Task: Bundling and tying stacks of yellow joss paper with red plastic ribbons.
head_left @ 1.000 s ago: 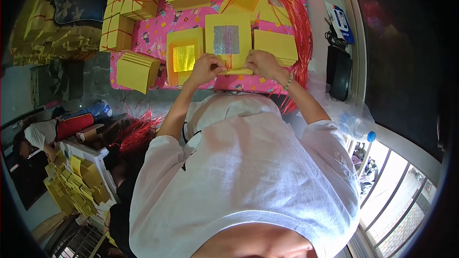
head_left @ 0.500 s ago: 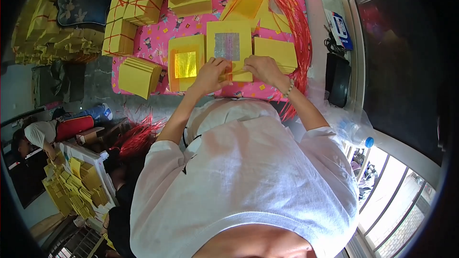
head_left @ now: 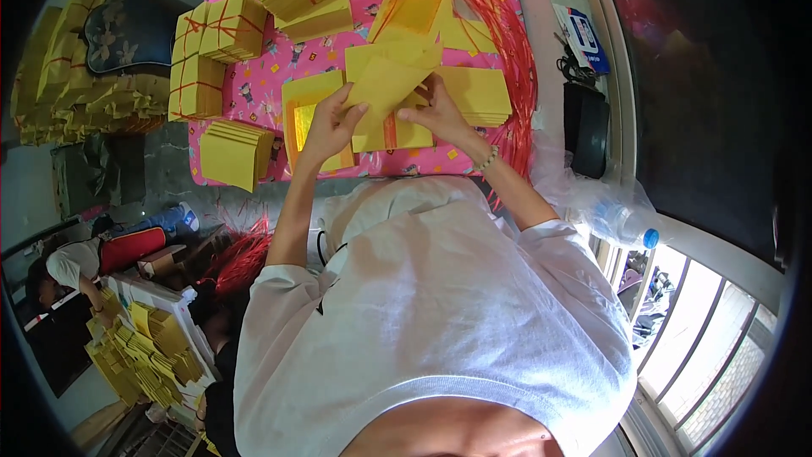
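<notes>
A yellow paper sheet [head_left: 386,83] is lifted and tilted between my two hands. My left hand [head_left: 331,125] pinches its lower left edge between thumb and fingers. At the opposite edge, my right hand [head_left: 440,112], with a beaded bracelet on the wrist, has its fingers closed on the sheet. Under it lies more yellow paper [head_left: 414,137], with a strip of red [head_left: 390,130] showing. Just left of it lies yellow paper bearing a shiny gold foil square [head_left: 303,124], partly hidden by my left hand. A stack of yellow paper [head_left: 478,95] lies to the right.
Yellow paper bundles tied with red string [head_left: 235,27] stand on the pink patterned tablecloth [head_left: 254,89]. A loose yellow stack [head_left: 233,155] lies at the near left corner. Red strands [head_left: 518,76] hang along the right edge. Another person [head_left: 76,264] bends over papers at far left.
The silver foil patch on the middle paper is now covered by the raised yellow sheet. Both hands have shifted up off the lower edge and spread farther apart.
</notes>
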